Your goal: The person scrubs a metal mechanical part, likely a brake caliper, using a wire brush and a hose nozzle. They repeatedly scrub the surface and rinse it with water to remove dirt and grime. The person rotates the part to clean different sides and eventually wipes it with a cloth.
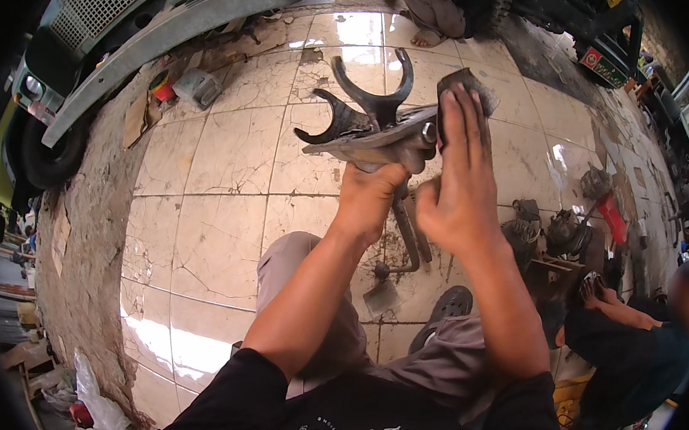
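My left hand (373, 196) grips the underside of a metal gearbox shifter housing (379, 145), held above the tiled floor. Two dark shift forks stand up from it: a large fork (382, 98) and a smaller fork (330, 121) to its left. A gear lever (406, 237) with a round knob hangs below the housing. My right hand (462, 157) has its fingers extended flat over a dark sheet (487, 96), perhaps sandpaper, at the housing's right end. Whether the sheet touches the housing cannot be told.
A vehicle bumper (183, 30) spans the upper left, near a plastic container (197, 88) and a small tub (162, 86). Greasy metal parts (565, 230) lie at right, beside a co-worker's hands (594, 290). Another person (433, 11) crouches at the top. A square piece (382, 297) lies near my knees.
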Available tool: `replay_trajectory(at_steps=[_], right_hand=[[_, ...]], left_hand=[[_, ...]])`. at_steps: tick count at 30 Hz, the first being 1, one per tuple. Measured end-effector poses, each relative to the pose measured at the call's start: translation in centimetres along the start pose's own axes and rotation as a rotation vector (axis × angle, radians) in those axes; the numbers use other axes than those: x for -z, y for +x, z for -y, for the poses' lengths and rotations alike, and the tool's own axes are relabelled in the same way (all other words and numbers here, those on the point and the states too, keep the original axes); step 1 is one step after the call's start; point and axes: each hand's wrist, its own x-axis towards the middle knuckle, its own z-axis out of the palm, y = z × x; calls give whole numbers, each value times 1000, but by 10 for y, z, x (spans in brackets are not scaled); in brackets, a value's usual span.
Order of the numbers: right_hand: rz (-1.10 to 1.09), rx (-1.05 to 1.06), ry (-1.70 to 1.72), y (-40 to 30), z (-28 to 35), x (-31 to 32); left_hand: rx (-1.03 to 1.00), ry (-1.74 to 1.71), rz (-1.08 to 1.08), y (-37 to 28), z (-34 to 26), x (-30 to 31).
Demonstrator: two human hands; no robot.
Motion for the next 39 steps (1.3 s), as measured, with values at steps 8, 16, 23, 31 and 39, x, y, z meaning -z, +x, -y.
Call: replay_trajectory(at_steps=[8, 16, 23, 31, 39], right_hand=[[186, -13, -62, -17, -3, 8], [123, 5, -95, -15, -20, 42], [-1, 6, -5, -19, -14, 21], [-62, 14, -52, 6, -24, 1], [-52, 89, -30, 9, -21, -9]], left_hand=[[41, -128, -123, -22, 12, -32], [103, -130, 21, 4, 23, -35], [8, -122, 24, 37, 17, -30], [-86, -75, 118, 42, 8, -12], [-135, 5, 134, 51, 10, 18]])
